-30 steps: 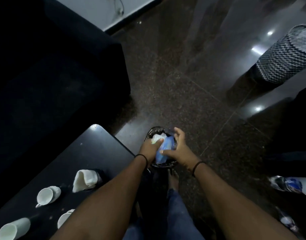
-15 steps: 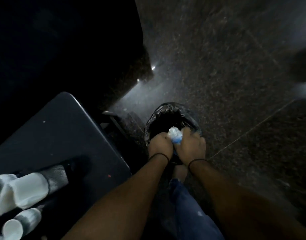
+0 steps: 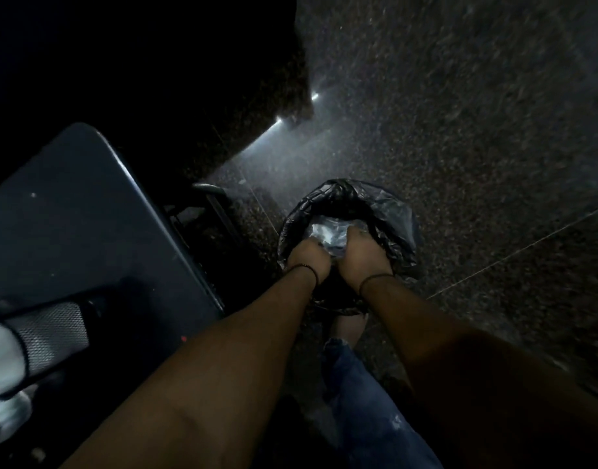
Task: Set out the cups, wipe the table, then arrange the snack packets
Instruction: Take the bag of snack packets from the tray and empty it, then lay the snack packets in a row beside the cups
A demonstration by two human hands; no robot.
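Both my hands reach down into a small bin lined with a black plastic bag (image 3: pixel 388 211) on the floor. My left hand (image 3: pixel 306 258) and my right hand (image 3: pixel 361 257) press side by side on a crumpled pale, shiny wrapper bundle (image 3: pixel 328 236) inside the bag, fingers curled round it. White cups (image 3: pixel 3 360) lie on their sides at the left edge of the dark table (image 3: pixel 71 214), partly cut off by the frame.
A dark sofa (image 3: pixel 138 62) fills the upper left behind the table. Speckled dark stone floor (image 3: pixel 459 130) spreads to the right. My bare foot (image 3: pixel 350 328) and jeans-clad leg (image 3: pixel 365 401) stand right below the bin. The table's metal legs (image 3: pixel 209 204) sit left of the bin.
My hands have pushed the wrapper bundle deeper into the bin bag. My head has tilted further down, so the bin sits nearer the middle and the cups slid to the left edge.
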